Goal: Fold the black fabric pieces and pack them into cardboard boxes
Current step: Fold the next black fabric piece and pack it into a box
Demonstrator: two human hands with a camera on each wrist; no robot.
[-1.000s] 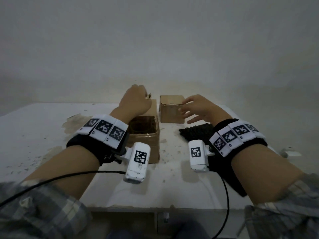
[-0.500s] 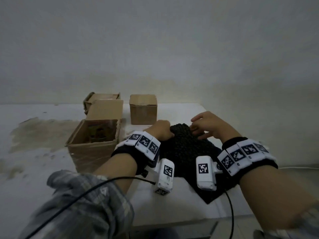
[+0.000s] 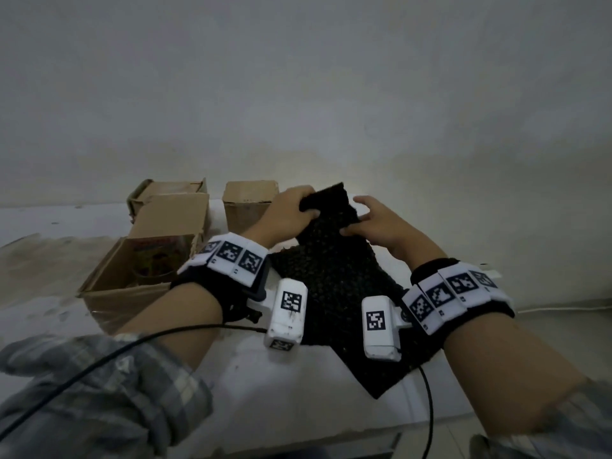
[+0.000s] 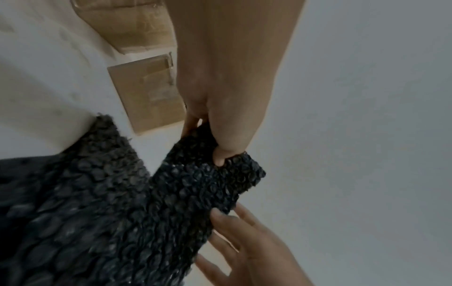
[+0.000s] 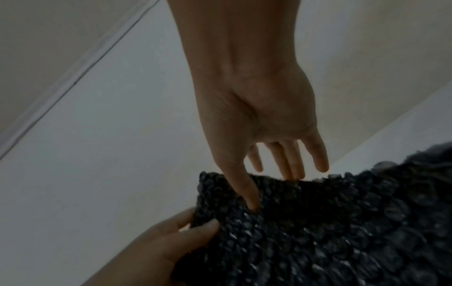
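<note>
The fabric piece (image 3: pixel 334 286) is showing black all over, in a bumpy knit pattern. The cardboard boxes (image 3: pixel 248 200) are showing plain brown, the bench (image 3: pixel 284 389) white with a tan stain (image 3: pixel 46 260), the sleeves (image 3: pixel 99 402) a grey plaid.

Stained white table (image 3: pixel 291 389), grey wall (image 3: pixel 298 94); black cable (image 3: pixel 231 326)
</note>
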